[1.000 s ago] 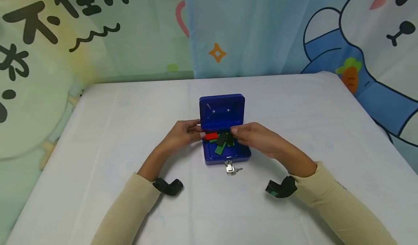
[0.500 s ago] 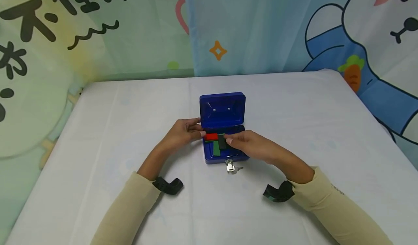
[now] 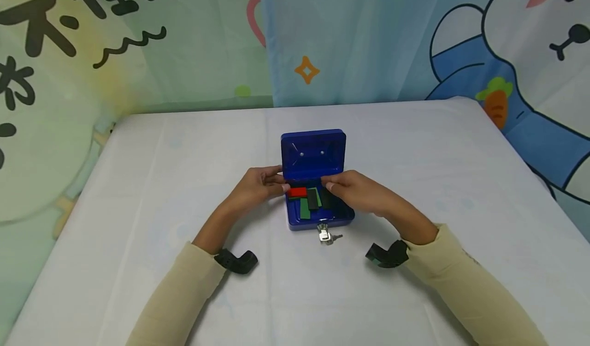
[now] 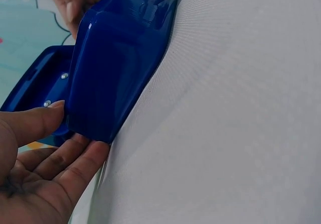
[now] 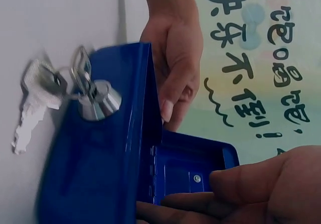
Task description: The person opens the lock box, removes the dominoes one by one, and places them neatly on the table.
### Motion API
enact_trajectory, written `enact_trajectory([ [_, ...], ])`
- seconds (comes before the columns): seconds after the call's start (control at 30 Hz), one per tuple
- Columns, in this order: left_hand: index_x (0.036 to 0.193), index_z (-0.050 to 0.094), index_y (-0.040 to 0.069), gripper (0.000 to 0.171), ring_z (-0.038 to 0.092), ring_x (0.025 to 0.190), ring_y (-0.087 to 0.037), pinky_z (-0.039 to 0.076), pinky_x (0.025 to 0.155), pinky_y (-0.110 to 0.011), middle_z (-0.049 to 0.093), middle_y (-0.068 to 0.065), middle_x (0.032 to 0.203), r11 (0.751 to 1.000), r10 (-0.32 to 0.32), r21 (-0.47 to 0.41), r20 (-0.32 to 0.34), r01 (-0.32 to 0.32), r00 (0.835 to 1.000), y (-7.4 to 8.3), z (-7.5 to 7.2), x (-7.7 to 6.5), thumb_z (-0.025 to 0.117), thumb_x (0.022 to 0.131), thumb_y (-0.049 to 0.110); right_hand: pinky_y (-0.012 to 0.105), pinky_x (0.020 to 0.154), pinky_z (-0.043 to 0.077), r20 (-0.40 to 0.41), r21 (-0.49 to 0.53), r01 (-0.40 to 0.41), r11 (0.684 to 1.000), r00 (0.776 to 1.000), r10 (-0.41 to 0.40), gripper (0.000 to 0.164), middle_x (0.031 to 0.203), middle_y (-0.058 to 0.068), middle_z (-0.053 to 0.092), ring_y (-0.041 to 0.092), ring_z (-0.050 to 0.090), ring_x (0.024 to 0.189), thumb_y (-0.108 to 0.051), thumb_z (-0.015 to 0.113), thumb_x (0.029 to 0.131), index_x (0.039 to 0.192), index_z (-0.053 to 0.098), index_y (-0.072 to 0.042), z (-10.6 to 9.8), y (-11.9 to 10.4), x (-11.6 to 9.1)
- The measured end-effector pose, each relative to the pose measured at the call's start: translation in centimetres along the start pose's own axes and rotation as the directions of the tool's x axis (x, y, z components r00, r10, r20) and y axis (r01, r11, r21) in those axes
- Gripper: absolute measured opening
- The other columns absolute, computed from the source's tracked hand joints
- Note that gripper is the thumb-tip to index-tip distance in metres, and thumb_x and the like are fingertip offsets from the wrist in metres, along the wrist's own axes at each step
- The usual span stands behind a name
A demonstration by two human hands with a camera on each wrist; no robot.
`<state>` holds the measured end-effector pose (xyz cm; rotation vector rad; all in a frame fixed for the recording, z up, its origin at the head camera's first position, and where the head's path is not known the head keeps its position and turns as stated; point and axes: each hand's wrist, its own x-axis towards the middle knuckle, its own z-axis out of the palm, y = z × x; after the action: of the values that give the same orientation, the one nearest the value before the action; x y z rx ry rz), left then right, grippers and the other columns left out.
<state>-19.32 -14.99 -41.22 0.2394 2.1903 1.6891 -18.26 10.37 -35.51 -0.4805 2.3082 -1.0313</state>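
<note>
A blue cash box (image 3: 293,224) stands with its lid (image 3: 313,154) raised. My left hand (image 3: 264,186) holds the box at its left side, thumb at the rim and fingers against the outer wall, as the left wrist view shows. Inside lie flat rectangular blocks: a red block (image 3: 297,192) at the left, a green block (image 3: 304,209) and a dark green block (image 3: 312,199) beside it. My right hand (image 3: 357,190) reaches over the right rim, fingertips by another dark block (image 3: 326,198). In the right wrist view its thumb and straight fingers are apart, with nothing visible between them.
A lock with keys (image 3: 326,235) hangs at the box's front. White cloth covers the table (image 3: 193,141), and a printed curtain (image 3: 359,39) hangs behind it. Each wrist carries a black camera mount, the left mount (image 3: 237,262) and the right mount (image 3: 388,255).
My right hand went left to the middle of the box, then back toward its right rear. The blocks shifted into a neater arrangement. My left hand has stayed at the rim.
</note>
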Motion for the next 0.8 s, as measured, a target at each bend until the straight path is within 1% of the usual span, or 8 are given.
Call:
enact_trajectory([
  [0.1,0.145,0.042,-0.001,0.062,0.063,0.108,-0.022,0.046,0.098,-0.037,0.067,-0.012,0.117,1.0,-0.004,-0.001,0.002,0.004,1.0,0.01,-0.02,0.0,0.069,0.091,0.015,0.056,0.109,0.027,0.015,-0.045,-0.009,0.999,1.0,0.01,0.042,0.141,0.022,0.048,0.039,0.035,0.136,-0.013,0.035,0.106,0.141,0.043,0.008,0.04,-0.17,0.29],
  [0.2,0.145,0.04,-0.001,0.063,0.063,0.108,-0.022,0.046,0.098,-0.037,0.066,-0.012,0.117,1.0,-0.005,0.007,0.006,0.005,1.0,-0.05,-0.04,0.01,0.068,0.092,0.016,0.054,0.106,0.032,0.037,-0.042,-0.017,0.999,0.999,0.019,0.04,0.133,0.023,0.055,0.038,0.044,0.13,-0.01,0.036,0.105,0.138,0.045,0.011,0.11,-0.13,0.44],
  [0.37,0.145,0.041,0.0,0.062,0.064,0.106,-0.019,0.047,0.097,-0.036,0.067,-0.01,0.115,1.0,-0.003,0.016,0.0,0.003,1.0,-0.14,-0.1,0.08,0.068,0.092,0.017,0.05,0.101,0.041,0.042,-0.058,0.019,0.998,0.999,-0.017,0.038,0.13,0.025,0.057,0.036,0.054,0.121,-0.007,0.036,0.105,0.134,0.047,0.015,0.2,0.0,0.42],
  [0.43,0.145,0.042,0.0,0.062,0.064,0.105,-0.018,0.047,0.097,-0.035,0.068,-0.008,0.115,1.0,-0.008,0.014,-0.003,0.008,1.0,-0.14,-0.1,0.09,0.068,0.092,0.017,0.051,0.101,0.041,0.04,-0.088,0.036,0.996,0.999,-0.032,0.038,0.128,0.025,0.058,0.036,0.055,0.119,-0.007,0.036,0.104,0.132,0.049,0.015,0.27,0.0,0.43],
  [0.63,0.145,0.041,0.0,0.063,0.064,0.108,-0.019,0.045,0.099,-0.036,0.067,-0.01,0.118,1.0,-0.012,0.012,0.003,0.012,1.0,-0.13,-0.09,0.07,0.068,0.092,0.018,0.05,0.098,0.044,0.04,-0.141,0.03,0.99,0.999,-0.024,0.035,0.115,0.018,0.066,0.03,0.059,0.109,-0.006,0.038,0.103,0.125,0.057,0.013,0.57,-0.18,0.43],
  [0.8,0.145,0.041,0.0,0.062,0.064,0.107,-0.018,0.045,0.099,-0.036,0.067,-0.009,0.117,1.0,-0.002,0.027,0.002,0.002,1.0,-0.22,-0.14,0.03,0.067,0.092,0.018,0.048,0.097,0.046,0.055,-0.152,0.06,0.987,0.997,-0.052,0.032,0.114,0.016,0.066,0.029,0.06,0.107,-0.003,0.04,0.102,0.123,0.06,0.01,0.59,-0.36,0.36],
])
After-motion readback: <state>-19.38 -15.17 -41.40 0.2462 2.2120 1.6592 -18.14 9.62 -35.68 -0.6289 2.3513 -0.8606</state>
